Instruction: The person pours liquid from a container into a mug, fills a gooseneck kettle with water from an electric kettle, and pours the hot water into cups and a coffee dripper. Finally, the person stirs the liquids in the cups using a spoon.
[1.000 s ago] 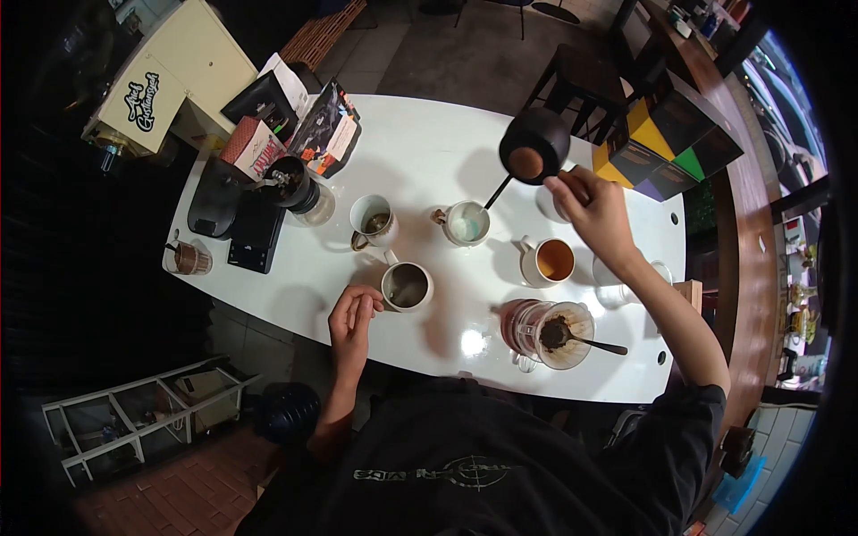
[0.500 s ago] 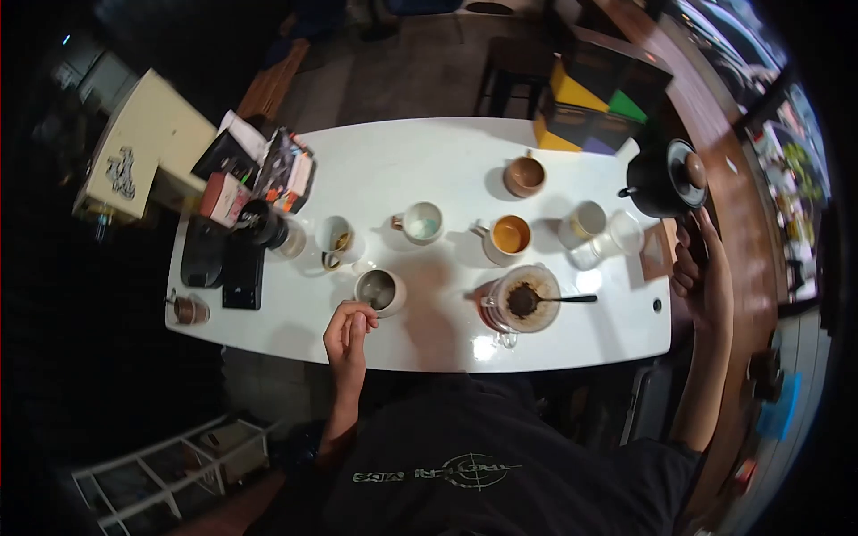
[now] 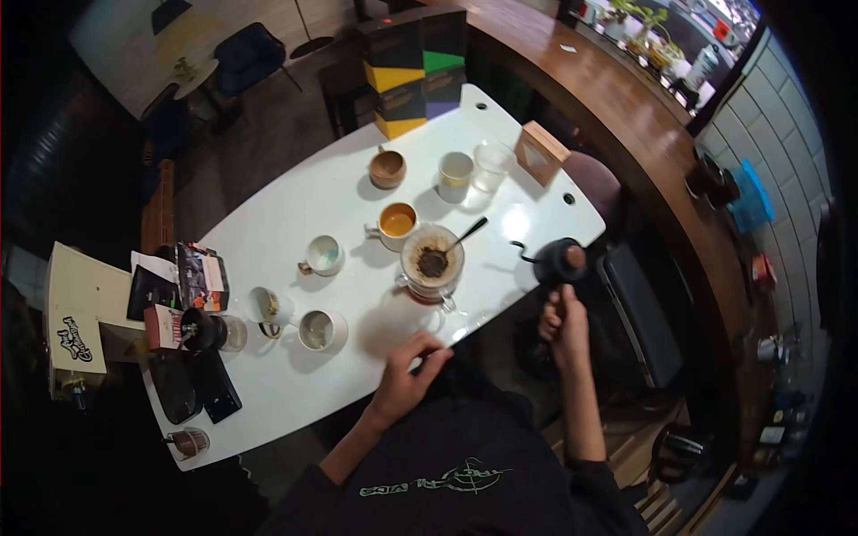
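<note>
My right hand (image 3: 566, 329) grips the handle of a black gooseneck kettle (image 3: 556, 262), held at the table's near right edge with its spout toward the table. My left hand (image 3: 411, 375) has curled fingers at the near edge of the white table (image 3: 268, 406); whether it holds something is hidden. Between them stands a glass dripper (image 3: 451, 268) with dark grounds and a black spoon (image 3: 470, 230). Behind it is a cup of amber liquid (image 3: 398, 221). Further left are a white cup (image 3: 323, 255), a grey-white mug (image 3: 320, 330) and a patterned mug (image 3: 265, 306).
A brown cup (image 3: 387, 169), a pale cup (image 3: 455, 175) and a clear glass (image 3: 493, 167) stand at the back. A grinder (image 3: 205, 331), a black scale (image 3: 211, 387) and coffee bags (image 3: 204, 276) are left. A wooden box (image 3: 540, 154) is at the right corner.
The view has turned to the right. My right hand has brought the kettle from above the cups, past the table's right side, to the near edge. My left hand has left the grey-white mug.
</note>
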`<action>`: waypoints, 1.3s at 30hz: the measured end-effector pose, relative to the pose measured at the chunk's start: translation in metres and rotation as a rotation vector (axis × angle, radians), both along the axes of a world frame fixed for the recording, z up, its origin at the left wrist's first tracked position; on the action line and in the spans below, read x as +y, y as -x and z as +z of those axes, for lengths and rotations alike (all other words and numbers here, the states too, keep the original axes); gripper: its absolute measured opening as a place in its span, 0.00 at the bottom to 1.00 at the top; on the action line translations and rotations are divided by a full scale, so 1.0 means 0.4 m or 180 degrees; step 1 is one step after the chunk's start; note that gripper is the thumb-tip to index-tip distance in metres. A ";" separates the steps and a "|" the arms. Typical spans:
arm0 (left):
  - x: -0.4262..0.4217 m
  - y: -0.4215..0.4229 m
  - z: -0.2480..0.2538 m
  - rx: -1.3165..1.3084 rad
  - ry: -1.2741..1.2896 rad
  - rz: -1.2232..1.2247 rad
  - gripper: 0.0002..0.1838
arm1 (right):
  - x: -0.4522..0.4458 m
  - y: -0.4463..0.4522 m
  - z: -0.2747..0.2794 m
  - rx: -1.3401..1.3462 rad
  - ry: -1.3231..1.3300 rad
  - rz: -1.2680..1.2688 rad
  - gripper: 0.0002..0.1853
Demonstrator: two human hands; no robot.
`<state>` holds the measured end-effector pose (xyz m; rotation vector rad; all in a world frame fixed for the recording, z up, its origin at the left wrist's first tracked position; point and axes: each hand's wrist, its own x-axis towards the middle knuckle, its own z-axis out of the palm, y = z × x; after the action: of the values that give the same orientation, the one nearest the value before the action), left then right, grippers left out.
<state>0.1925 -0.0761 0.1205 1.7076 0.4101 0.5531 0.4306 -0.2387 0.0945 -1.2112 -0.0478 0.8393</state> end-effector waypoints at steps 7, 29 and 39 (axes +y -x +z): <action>-0.134 -0.167 -0.162 0.0466 0.1682 -0.1037 0.14 | 0.041 0.165 -0.126 -0.0440 -0.0282 -0.0475 0.20; -0.317 -0.545 -0.172 0.0048 0.2718 -0.0335 0.17 | -0.130 -0.213 -0.104 -0.0406 0.0043 0.1068 0.19; -0.320 -0.603 -0.159 -0.0060 0.2888 -0.0247 0.12 | -0.096 -0.438 0.081 -0.4189 0.0586 0.1157 0.24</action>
<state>0.4338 -0.2043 0.0569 0.8389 0.4815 0.2526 0.6058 -0.2773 0.1267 -1.7772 -1.3034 0.2132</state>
